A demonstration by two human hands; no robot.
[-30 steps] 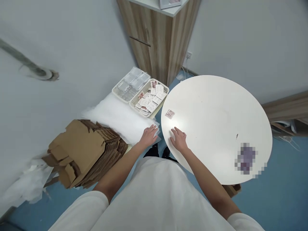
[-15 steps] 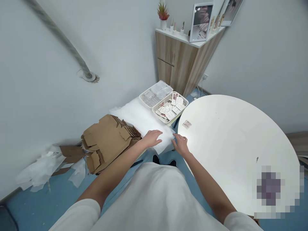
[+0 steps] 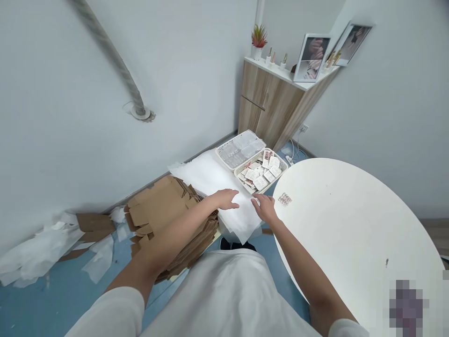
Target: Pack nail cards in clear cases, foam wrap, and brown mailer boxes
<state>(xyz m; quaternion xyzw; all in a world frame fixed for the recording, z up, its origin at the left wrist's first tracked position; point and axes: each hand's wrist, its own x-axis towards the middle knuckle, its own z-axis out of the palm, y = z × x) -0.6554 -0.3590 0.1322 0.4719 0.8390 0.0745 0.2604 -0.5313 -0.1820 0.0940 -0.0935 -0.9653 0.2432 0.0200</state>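
My left hand (image 3: 227,199) is over the stack of white foam sheets (image 3: 199,173), fingers apart and nothing in them. Across a small gap, my right hand (image 3: 264,207) hovers by the stack's right edge, also empty with thumb and fingers apart. I cannot tell whether either hand touches the sheets. Just beyond my hands stands a white basket (image 3: 242,179) full of small white cards, some bearing reddish nail-like pieces. Behind it a second white basket (image 3: 219,153) holds clear plastic packs. A small clear set of nail-like pieces (image 3: 285,199) lies on the round white table (image 3: 343,210).
Flattened cardboard boxes (image 3: 157,199) are piled left of the sheets. Crumpled white wrapping (image 3: 38,252) lies on the floor at far left. In the corner is a wooden cabinet (image 3: 270,100) with a plant (image 3: 258,37) and picture frames (image 3: 312,58). Cables (image 3: 298,145) run beside it.
The view has tilted up and shifted, so the cabinet, baskets and table appear lower and mostly farther right. Both hands stay apart and empty, slightly nearer the filled basket.
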